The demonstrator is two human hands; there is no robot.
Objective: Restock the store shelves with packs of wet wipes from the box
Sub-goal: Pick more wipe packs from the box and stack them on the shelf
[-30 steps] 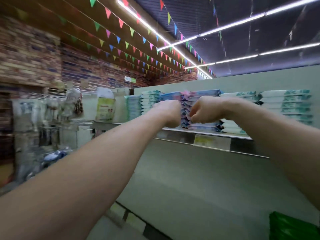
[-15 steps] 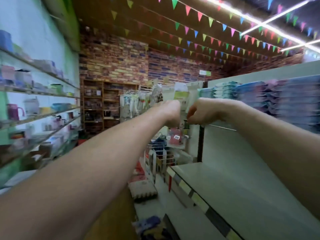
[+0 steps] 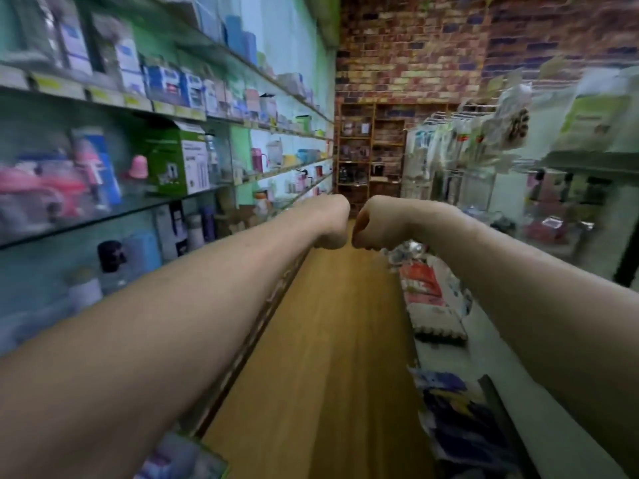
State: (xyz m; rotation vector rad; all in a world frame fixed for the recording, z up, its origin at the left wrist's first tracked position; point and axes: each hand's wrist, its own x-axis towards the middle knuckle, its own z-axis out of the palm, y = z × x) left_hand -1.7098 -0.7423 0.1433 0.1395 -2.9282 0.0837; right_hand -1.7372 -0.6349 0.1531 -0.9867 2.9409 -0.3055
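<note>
Both arms straight out over the wooden floor (image 3: 328, 340). Left hand (image 3: 330, 224) and right hand (image 3: 375, 226) are curled into fists, knuckles just beside each other, nothing held. Stocked shelves (image 3: 103, 98) on my left. Pale purple packs (image 3: 166, 454) sit in a green-edged box (image 3: 211, 459) under my left forearm; too blurred to tell if they're wipes.

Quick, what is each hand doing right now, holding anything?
Left hand: closed fist, nothing visible in it.
Right hand: closed fist, nothing visible in it.
</note>
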